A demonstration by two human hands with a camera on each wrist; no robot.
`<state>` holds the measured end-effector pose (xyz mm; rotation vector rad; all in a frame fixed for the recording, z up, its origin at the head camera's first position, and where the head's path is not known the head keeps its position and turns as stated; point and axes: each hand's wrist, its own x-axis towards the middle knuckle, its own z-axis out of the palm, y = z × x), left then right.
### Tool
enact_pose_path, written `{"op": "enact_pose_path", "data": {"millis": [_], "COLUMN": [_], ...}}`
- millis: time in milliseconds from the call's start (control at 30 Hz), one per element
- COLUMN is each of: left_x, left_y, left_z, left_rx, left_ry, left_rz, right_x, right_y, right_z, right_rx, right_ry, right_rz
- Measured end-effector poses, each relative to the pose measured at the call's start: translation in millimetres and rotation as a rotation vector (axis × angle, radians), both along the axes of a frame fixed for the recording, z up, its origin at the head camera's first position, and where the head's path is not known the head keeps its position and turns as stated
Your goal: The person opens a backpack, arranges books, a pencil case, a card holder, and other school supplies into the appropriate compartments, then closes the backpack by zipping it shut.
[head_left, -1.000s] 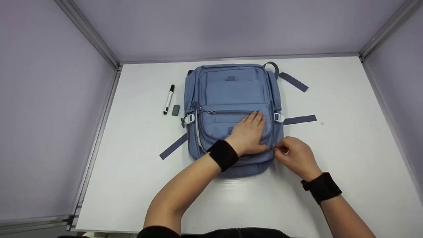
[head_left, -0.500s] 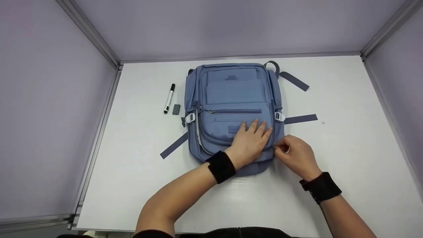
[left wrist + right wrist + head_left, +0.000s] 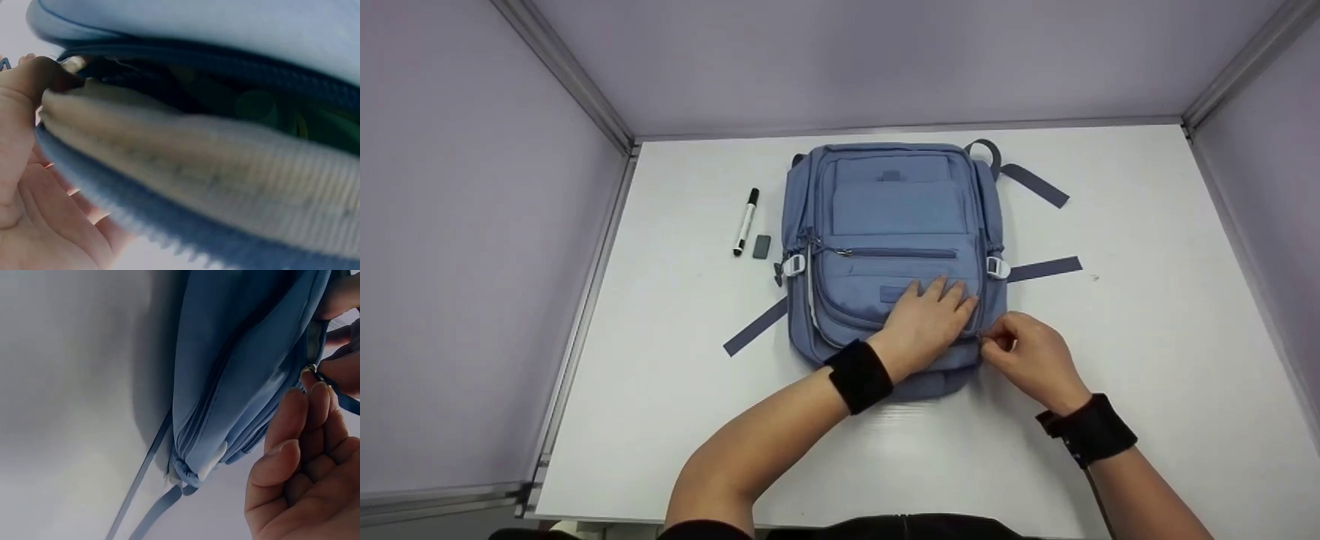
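A blue backpack (image 3: 896, 210) lies on its back in the middle of the white table. Across its lower front is my left hand (image 3: 926, 330), fingers spread over the fabric and thumb out of sight in the head view. From the left wrist, the thumb (image 3: 36, 76) is at the corner of an open zipped compartment, with fingers on the flap's other side. My right hand (image 3: 1031, 356) pinches a small zipper pull (image 3: 311, 368) at the bag's lower right edge. Pale lining and green contents, too dark to identify, show inside the opening (image 3: 259, 107).
Left of the bag lie a black-and-white marker (image 3: 746, 223) and a small dark eraser-like block (image 3: 762, 247). Flat straps (image 3: 1044, 269) extend from the bag's sides onto the table (image 3: 660, 375). Grey panels (image 3: 900, 67) stand at the back and both sides.
My left hand has slid down the bag's front to the flap edge, and its thumb has gone out of sight. The right hand stays at the lower right corner, nearly still.
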<state>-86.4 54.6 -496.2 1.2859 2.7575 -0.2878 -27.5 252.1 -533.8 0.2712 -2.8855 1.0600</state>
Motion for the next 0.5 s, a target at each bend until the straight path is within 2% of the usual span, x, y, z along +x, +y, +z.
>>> {"op": "enact_pose_path", "data": {"millis": [300, 500], "left_x": [-6.1, -5.3], "left_y": [-12, -14], "left_z": [3.3, 3.6], "left_rx": [0.057, 0.052], "left_ry": [-0.211, -0.279], "left_rz": [0.017, 0.022], "right_x": [9.3, 15.1], "right_y": [-15, -31], "right_z": [2.0, 5.4], "right_rx": [-0.045, -0.055], "right_ry": [-0.029, -0.024], "right_rz": [-0.004, 0.046]}}
